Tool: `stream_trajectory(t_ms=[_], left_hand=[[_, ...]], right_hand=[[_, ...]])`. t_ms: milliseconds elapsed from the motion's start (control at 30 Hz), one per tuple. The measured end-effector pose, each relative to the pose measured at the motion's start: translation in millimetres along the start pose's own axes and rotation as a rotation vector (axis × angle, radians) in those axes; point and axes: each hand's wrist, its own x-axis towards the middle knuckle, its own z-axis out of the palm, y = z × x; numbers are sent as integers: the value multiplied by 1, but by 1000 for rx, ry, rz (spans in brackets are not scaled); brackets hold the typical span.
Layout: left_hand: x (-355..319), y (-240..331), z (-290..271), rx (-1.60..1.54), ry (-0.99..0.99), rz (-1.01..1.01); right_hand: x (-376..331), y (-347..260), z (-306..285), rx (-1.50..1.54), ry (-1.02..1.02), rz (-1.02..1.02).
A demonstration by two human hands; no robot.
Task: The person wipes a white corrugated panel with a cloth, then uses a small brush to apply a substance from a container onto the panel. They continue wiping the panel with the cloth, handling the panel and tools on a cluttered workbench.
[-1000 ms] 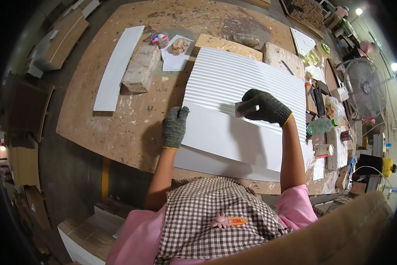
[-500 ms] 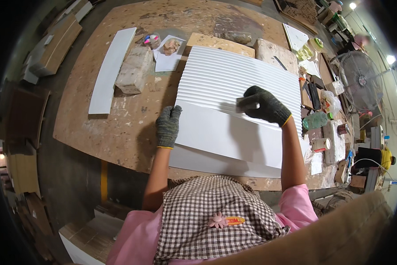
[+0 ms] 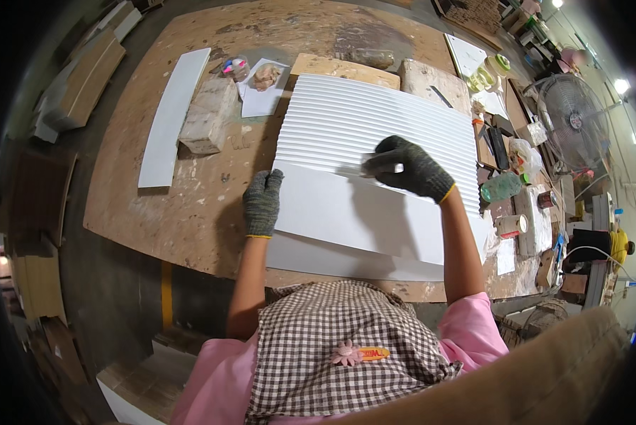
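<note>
Head view: white panel [image 3: 375,163] lies flat on the desk [image 3: 212,212], toward its near edge, right of centre. Far part of the panel is ribbed, with fine parallel grooves running left to right; the near part is a smooth white sheet [image 3: 346,219], plain, slightly overhanging the desk's near edge.

Left hand [image 3: 262,202], grey knit glove, lies flat with fingers together, pressed on the panel's left edge where ribs meet smooth sheet.

Right hand [image 3: 407,167], dark knit glove with yellow cuff, is curled, fingers pinching a small pale block [image 3: 382,168] against the panel at the rib/smooth line. Can't tell what the block is.

Rest of the desk: long white strip [image 3: 173,117] near the left edge, wood block [image 3: 208,117] just beside it, paper scrap [image 3: 263,95] with small bits on it at the far side. Two wood boards [image 3: 375,71] touch the panel's far edge. Right edge is cluttered: green bottle [image 3: 501,188], tape roll [image 3: 510,225], small tools. A fan [image 3: 569,117] stands beyond the right edge.
</note>
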Motion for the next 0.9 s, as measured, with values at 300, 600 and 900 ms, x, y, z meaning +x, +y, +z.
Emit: stream_trajectory(t_ms=[300, 600, 900], left_hand=[[1, 2, -2, 3, -11, -23], [1, 0, -2, 16, -11, 11], [2, -5, 0, 15, -7, 37]], right_hand=[[-39, 18, -30, -242, -184, 158], [-36, 3, -12, -102, -80, 150], [-51, 3, -20, -73, -19, 151]])
